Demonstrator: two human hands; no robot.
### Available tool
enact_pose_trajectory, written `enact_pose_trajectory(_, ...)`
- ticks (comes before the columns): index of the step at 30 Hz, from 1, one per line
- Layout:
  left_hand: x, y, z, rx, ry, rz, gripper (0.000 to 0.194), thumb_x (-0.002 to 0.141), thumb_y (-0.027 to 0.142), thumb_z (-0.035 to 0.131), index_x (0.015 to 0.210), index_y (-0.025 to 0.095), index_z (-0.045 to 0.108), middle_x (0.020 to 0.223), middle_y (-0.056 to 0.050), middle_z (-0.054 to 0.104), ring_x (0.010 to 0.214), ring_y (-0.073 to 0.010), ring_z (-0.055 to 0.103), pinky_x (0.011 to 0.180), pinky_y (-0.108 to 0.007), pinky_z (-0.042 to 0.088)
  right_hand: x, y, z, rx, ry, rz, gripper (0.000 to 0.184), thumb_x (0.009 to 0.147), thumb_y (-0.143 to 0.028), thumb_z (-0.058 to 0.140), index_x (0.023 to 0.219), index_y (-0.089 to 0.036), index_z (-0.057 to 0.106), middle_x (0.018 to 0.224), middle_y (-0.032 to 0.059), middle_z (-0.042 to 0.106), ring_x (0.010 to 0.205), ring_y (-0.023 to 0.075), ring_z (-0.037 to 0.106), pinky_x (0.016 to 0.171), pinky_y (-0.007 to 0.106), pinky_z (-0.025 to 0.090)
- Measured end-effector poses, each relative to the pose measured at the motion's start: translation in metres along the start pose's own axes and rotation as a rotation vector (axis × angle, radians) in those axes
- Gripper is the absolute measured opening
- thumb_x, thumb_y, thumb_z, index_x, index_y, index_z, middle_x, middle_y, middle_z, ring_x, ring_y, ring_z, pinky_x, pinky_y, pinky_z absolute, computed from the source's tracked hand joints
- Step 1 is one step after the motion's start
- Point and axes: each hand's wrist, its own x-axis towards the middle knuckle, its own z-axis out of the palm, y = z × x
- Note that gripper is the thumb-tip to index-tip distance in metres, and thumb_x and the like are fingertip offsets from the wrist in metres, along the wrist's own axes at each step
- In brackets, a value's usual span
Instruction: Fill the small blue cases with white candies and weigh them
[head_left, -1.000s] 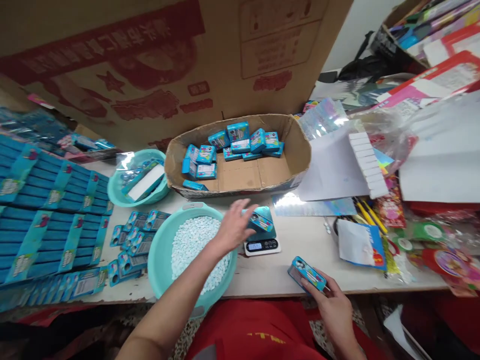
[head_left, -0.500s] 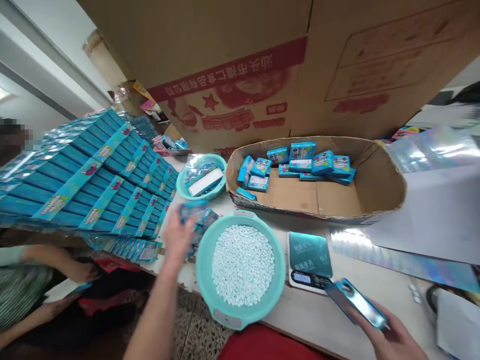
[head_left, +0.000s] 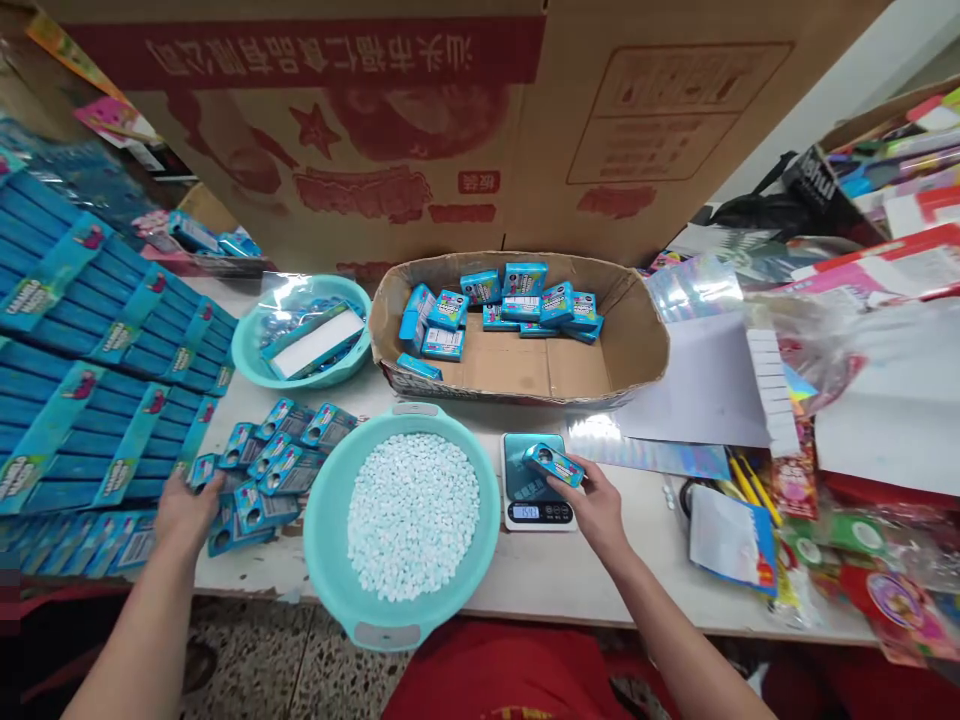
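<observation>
My right hand [head_left: 595, 500] grips a small blue candy box [head_left: 553, 464] by its right end, over the plate of the kitchen scale [head_left: 525, 482]. I cannot tell whether the box touches the plate. At the left, my left hand [head_left: 187, 508] has thumb and fingers around another small blue box [head_left: 202, 470], at the edge of a loose pile of boxes [head_left: 289, 460] with round holes in their sides. Between the hands stands a turquoise basin [head_left: 319, 560] of small pale candies [head_left: 412, 515].
Behind the scale, a cut-down cardboard box [head_left: 517, 385] holds several blue boxes. A smaller turquoise bowl [head_left: 251, 365] contains packaging. Stacked blue display cartons [head_left: 97, 400] rise at the left, before a large upright carton [head_left: 420, 220]. Paper and colourful wrappers [head_left: 862, 570] cover the right side.
The view has swung right and down. My right hand has brought its box from the scale's near right corner to over the plate. My left hand has moved left to the pile's outer edge.
</observation>
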Motion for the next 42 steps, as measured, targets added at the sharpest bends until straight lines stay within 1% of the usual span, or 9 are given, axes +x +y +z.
enact_pose_trajectory(2,-0.022,0.016,-0.010,0.054,0.079,-0.017,0.046,0.069,0.052,0.049,0.100,0.019,0.052,0.089,-0.010,0.062,0.095,-0.0381,0.058,0.076,-0.054,0.049,-0.002,0.000,0.000,0.027,-0.049,0.014,0.057,0.057,-0.046,0.075,0.104,-0.017,0.060,0.106,0.0094,0.063,0.093,0.0253,0.060,0.087,0.042,0.047)
enact_pose_trajectory(5,-0.082,0.062,-0.015,-0.127,0.185,0.327,0.042,0.080,0.050,0.041,0.103,0.017,0.056,0.097,-0.012,0.062,0.096,-0.0320,0.057,0.084,-0.049,0.046,-0.008,0.000,-0.008,0.056,-0.050,0.014,0.066,0.063,-0.051,0.069,0.118,-0.018,0.053,0.122,0.0125,0.054,0.109,0.0266,0.054,0.092,0.042,0.045)
enact_pose_trajectory(9,-0.190,0.129,0.004,-0.188,-0.310,0.855,0.030,0.088,0.038,0.042,0.104,0.018,0.059,0.102,-0.010,0.062,0.098,-0.0245,0.056,0.088,-0.037,0.043,-0.022,0.005,-0.029,-0.008,0.128,0.057,0.062,0.073,-0.058,0.056,0.118,-0.016,0.053,0.122,0.0150,0.054,0.110,0.0264,0.052,0.088,0.041,0.047)
enact_pose_trajectory(14,-0.269,0.162,0.016,0.208,-0.709,0.892,0.029,0.090,0.035,0.042,0.104,0.015,0.057,0.104,-0.013,0.058,0.096,-0.0279,0.054,0.079,-0.039,0.042,-0.044,0.028,-0.060,-0.061,0.260,0.149,0.061,0.067,-0.059,0.060,0.108,-0.015,0.059,0.111,0.0147,0.060,0.099,0.0260,0.057,0.081,0.039,0.048)
enact_pose_trajectory(18,-0.263,0.158,0.017,0.077,-0.896,0.804,0.024,0.091,0.033,0.036,0.096,0.018,0.054,0.096,-0.008,0.059,0.086,-0.0225,0.056,0.073,-0.032,0.040,-0.061,0.044,-0.074,-0.033,0.294,0.191,0.056,0.063,-0.057,0.065,0.100,-0.015,0.063,0.104,0.0132,0.063,0.093,0.0253,0.059,0.076,0.037,0.049)
enact_pose_trajectory(25,-0.228,0.159,0.023,-0.647,-0.935,0.107,0.036,0.081,0.056,0.037,0.071,0.022,0.042,0.065,0.000,0.049,0.064,-0.0189,0.050,0.059,-0.028,0.039,-0.074,0.042,-0.072,0.040,0.261,0.334,0.063,0.055,-0.059,0.067,0.099,-0.013,0.062,0.091,0.0117,0.066,0.086,0.0250,0.061,0.077,0.037,0.049)
enact_pose_trajectory(31,-0.211,0.175,0.007,-0.439,-0.804,0.524,0.021,0.075,0.041,0.049,0.071,0.021,0.052,0.076,-0.005,0.057,0.081,-0.0228,0.051,0.073,-0.033,0.039,-0.077,0.041,-0.064,0.066,0.197,0.376,0.065,0.055,-0.059,0.066,0.101,-0.013,0.061,0.092,0.0122,0.065,0.085,0.0251,0.061,0.075,0.036,0.048)
enact_pose_trajectory(38,-0.204,0.193,0.008,-1.022,-1.209,-0.216,0.033,0.063,0.044,0.064,0.075,0.017,0.051,0.069,-0.002,0.056,0.051,-0.0100,0.044,0.046,-0.022,0.028,-0.073,0.038,-0.063,0.100,0.195,0.390,0.064,0.053,-0.058,0.068,0.098,-0.013,0.063,0.088,0.0117,0.067,0.081,0.0250,0.061,0.067,0.034,0.048)
enact_pose_trajectory(42,-0.207,0.243,-0.008,-0.866,-1.324,0.046,0.028,0.066,0.039,0.063,0.077,0.014,0.057,0.064,-0.001,0.055,0.050,-0.0099,0.043,0.048,-0.022,0.030,-0.070,0.042,-0.066,0.117,0.215,0.355,0.056,0.054,-0.055,0.069,0.092,-0.015,0.065,0.084,0.0100,0.068,0.079,0.0247,0.062,0.070,0.036,0.049)
